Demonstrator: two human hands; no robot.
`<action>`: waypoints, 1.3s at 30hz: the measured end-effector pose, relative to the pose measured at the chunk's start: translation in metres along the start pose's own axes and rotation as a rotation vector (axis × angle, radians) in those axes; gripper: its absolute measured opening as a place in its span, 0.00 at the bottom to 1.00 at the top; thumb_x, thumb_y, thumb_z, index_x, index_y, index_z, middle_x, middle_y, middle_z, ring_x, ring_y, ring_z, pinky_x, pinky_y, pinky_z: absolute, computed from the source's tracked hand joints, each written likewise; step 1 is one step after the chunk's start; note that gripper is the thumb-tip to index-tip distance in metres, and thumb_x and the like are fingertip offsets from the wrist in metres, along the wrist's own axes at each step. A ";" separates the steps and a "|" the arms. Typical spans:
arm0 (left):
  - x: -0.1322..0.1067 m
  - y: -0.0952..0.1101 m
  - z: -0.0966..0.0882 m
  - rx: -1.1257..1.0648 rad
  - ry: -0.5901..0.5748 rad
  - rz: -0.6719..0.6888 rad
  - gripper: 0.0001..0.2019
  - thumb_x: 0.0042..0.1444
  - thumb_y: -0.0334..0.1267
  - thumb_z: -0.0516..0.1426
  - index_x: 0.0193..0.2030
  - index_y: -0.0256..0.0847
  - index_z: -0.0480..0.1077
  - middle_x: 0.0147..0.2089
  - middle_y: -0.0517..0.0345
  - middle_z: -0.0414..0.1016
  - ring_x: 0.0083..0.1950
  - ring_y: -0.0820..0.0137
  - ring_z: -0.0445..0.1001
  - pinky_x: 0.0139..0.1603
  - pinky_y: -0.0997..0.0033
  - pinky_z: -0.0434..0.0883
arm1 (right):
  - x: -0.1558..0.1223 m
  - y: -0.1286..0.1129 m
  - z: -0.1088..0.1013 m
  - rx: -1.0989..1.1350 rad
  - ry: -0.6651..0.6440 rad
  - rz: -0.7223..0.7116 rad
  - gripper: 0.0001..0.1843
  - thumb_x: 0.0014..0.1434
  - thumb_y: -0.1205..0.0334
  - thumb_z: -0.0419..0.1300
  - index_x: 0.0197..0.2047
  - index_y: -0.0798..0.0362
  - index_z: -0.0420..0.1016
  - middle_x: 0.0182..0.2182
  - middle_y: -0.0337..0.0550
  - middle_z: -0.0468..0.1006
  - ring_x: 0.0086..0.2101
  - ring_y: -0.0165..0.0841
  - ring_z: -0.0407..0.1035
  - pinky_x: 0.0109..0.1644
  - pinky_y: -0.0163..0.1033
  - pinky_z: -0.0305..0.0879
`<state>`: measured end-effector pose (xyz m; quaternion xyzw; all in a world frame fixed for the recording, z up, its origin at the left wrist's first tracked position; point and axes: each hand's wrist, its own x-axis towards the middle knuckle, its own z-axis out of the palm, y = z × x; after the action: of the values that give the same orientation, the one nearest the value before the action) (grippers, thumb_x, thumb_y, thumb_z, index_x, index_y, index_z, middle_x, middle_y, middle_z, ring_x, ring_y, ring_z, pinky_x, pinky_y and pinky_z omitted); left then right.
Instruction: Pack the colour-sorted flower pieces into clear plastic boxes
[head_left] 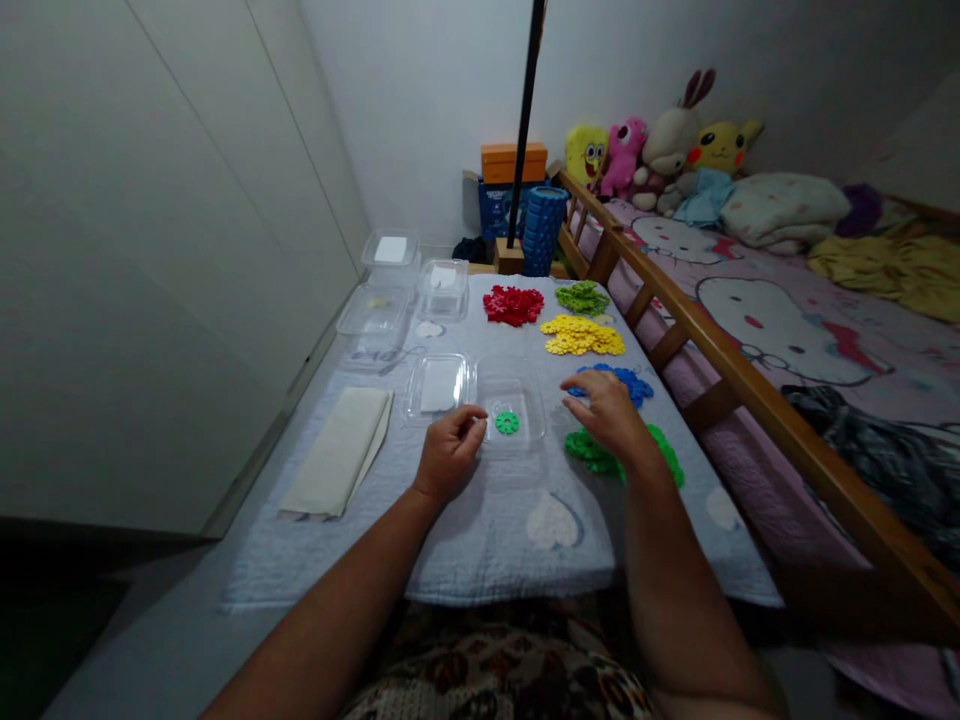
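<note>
Head view: left hand [448, 452] curled loosely at the tray [525, 432] edge, nothing visibly held; right hand [611, 412] spread, empty, over the green pile [660, 450] at centre right. One green disc [507, 422] lies in the tray. Reaching carelessly could scatter the blue pile [626, 380] into the green

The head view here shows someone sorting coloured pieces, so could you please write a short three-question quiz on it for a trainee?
1. True or false: the clear tray by the left hand holds one green piece.
2. Which pile does the right hand hover over? A red pile; B green pile; C yellow pile.
3. Fill in: the folded cloth lies on the person's ____ side.

Key: 1 true; 2 B; 3 left.
</note>
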<state>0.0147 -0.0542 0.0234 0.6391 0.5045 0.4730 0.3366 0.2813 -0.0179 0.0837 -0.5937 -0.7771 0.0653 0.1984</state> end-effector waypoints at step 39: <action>0.001 0.004 -0.008 -0.487 -0.086 -0.300 0.42 0.52 0.42 0.66 0.72 0.37 0.57 0.23 0.75 0.57 0.22 0.79 0.52 0.25 0.77 0.51 | -0.001 -0.060 0.018 0.215 -0.044 -0.044 0.05 0.62 0.65 0.63 0.35 0.49 0.80 0.36 0.42 0.83 0.44 0.40 0.71 0.61 0.53 0.54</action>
<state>0.0090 -0.0544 0.0301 0.4773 0.4504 0.4973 0.5674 0.2213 -0.0333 0.0877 -0.5501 -0.7827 0.1570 0.2454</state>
